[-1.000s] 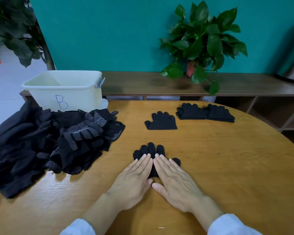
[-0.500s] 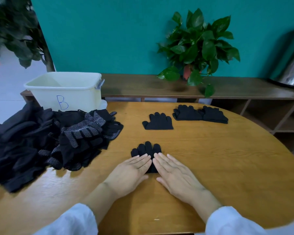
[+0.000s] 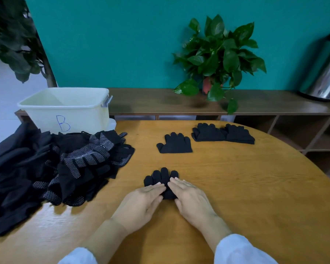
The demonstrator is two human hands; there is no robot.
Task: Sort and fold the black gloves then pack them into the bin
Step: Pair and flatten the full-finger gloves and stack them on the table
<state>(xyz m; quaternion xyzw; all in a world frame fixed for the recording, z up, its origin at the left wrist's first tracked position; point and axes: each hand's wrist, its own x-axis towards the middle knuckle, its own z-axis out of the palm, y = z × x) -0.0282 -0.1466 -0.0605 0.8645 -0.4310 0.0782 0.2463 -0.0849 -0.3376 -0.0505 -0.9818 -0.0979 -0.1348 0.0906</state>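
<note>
A folded black glove [image 3: 161,178] lies on the round wooden table [image 3: 236,187] in front of me, its fingers pointing away. My left hand [image 3: 143,203] and my right hand [image 3: 191,201] lie flat on its near part, fingers straight, pressing it down. Farther back lies a single flat black glove [image 3: 174,143], and two folded glove stacks [image 3: 223,133] sit side by side beyond it. A big heap of loose black gloves [image 3: 46,168], some with white dots, covers the table's left side. The cream bin [image 3: 65,109] marked "B" stands behind the heap.
A dark wooden shelf [image 3: 160,101] runs along the teal wall behind the table, with a potted plant [image 3: 217,60] on it and a steel kettle [image 3: 326,73] at the far right. Another plant [image 3: 13,44] stands at the far left.
Both hands have slid back toward me over the glove, so more of its fingers show. The glove's thumb at the right no longer shows.
</note>
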